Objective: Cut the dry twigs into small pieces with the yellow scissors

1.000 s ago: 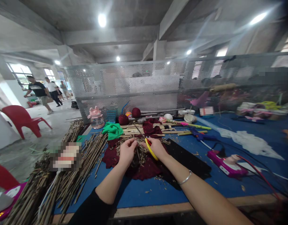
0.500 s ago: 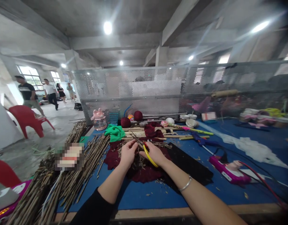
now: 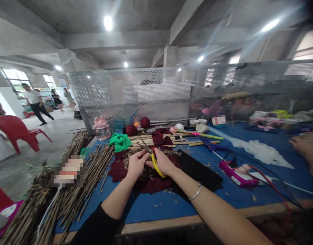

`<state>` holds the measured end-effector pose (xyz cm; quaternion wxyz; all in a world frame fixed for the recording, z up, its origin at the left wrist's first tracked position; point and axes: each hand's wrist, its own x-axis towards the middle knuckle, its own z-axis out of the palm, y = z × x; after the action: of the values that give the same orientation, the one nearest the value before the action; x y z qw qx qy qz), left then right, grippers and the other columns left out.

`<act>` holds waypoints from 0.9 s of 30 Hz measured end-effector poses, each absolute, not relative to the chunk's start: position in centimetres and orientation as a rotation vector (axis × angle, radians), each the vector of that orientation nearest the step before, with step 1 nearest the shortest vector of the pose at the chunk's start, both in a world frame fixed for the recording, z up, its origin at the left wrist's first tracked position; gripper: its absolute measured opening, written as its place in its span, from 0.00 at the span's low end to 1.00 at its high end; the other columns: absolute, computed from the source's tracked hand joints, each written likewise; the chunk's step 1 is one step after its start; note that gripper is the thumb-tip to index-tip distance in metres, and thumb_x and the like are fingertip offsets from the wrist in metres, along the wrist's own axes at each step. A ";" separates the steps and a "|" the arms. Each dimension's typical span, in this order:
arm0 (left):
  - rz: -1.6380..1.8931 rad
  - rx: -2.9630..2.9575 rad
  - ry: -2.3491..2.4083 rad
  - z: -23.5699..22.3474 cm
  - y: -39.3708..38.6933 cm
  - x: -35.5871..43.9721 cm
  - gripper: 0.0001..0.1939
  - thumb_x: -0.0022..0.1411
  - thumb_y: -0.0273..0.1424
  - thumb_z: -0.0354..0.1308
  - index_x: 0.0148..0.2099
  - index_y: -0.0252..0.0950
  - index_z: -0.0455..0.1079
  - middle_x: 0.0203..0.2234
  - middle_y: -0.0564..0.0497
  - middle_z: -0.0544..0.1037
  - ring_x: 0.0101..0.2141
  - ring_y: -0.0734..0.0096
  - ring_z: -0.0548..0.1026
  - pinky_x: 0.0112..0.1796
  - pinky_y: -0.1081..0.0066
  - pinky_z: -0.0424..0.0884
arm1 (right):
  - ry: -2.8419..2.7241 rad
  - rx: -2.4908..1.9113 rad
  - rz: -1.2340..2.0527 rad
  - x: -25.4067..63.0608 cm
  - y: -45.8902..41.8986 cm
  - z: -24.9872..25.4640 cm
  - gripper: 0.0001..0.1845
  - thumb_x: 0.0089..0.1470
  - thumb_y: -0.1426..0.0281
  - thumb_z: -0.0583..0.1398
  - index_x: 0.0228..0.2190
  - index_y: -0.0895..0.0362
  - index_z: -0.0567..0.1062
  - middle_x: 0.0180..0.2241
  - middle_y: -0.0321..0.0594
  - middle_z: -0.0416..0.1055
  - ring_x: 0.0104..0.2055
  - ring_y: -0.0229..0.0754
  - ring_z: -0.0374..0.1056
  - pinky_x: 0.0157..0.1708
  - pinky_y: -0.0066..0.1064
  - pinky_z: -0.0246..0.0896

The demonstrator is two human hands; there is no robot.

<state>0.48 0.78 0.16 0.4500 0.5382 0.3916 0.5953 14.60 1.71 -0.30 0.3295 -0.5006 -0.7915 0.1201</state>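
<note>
My right hand [image 3: 163, 164] is closed round a pair of scissors [image 3: 158, 166] with yellow handles. The metal blades point up and to the left, past my left fingers. My left hand [image 3: 136, 165] is pinched at the thumb and fingertips, close beside the blades; what it holds is too small to make out. Under both hands lies a heap of dried plant bits [image 3: 126, 159] on a dark red cloth [image 3: 118, 172]. Part of the heap is hidden by my hands. A black sheet [image 3: 201, 172] lies to the right of the cloth.
Bundled dry stalks [image 3: 95, 170] lie at the left. Behind my hands are a green cloth [image 3: 120, 142], dark red yarn balls [image 3: 145, 122] and a blue glue gun [image 3: 210, 145]. A purple power strip [image 3: 236, 175] with cords sits right. Another person's hand [image 3: 306, 149] shows at the right edge.
The whole view has shifted, so the table appears slightly further left. The scissor blades look further apart. Another person's hand has come further into view at right; people at left have walked on.
</note>
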 end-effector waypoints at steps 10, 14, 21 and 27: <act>1.526 1.518 1.160 0.4 0.6 0.0 0.13 0.50 0.33 0.58 0.38 0.33 0.75 0.34 0.47 0.78 0.34 0.64 0.74 0.40 0.67 0.67 | -2.083 -1.489 0.256 14.4 1.3 0.3 0.22 0.45 0.52 0.57 0.32 0.56 0.61 0.27 0.40 0.67 0.26 0.39 0.62 0.24 0.26 0.45; 1.554 1.516 1.165 0.6 0.4 0.0 0.13 0.49 0.33 0.58 0.38 0.34 0.75 0.33 0.48 0.78 0.33 0.65 0.74 0.39 0.68 0.68 | -2.041 -1.457 0.345 14.2 1.3 0.1 0.21 0.44 0.52 0.58 0.30 0.56 0.63 0.26 0.38 0.67 0.25 0.37 0.61 0.24 0.25 0.47; 1.570 1.508 1.133 0.6 0.4 0.0 0.16 0.50 0.34 0.58 0.40 0.33 0.74 0.36 0.46 0.78 0.37 0.64 0.74 0.41 0.67 0.67 | -1.984 -1.256 0.493 14.3 2.3 -0.8 0.19 0.46 0.54 0.56 0.26 0.58 0.65 0.24 0.36 0.66 0.25 0.35 0.59 0.25 0.24 0.51; 1.478 1.497 1.083 0.2 0.8 -0.1 0.17 0.51 0.34 0.56 0.43 0.32 0.73 0.37 0.46 0.77 0.36 0.65 0.74 0.38 0.69 0.68 | -2.032 -1.191 0.584 14.7 3.0 -1.0 0.20 0.48 0.54 0.54 0.21 0.59 0.65 0.20 0.33 0.62 0.23 0.34 0.56 0.23 0.23 0.49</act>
<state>-0.10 0.80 0.20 0.3781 0.5856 0.4237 0.5785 14.72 2.98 -1.02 0.3498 -0.4598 -0.7844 0.2256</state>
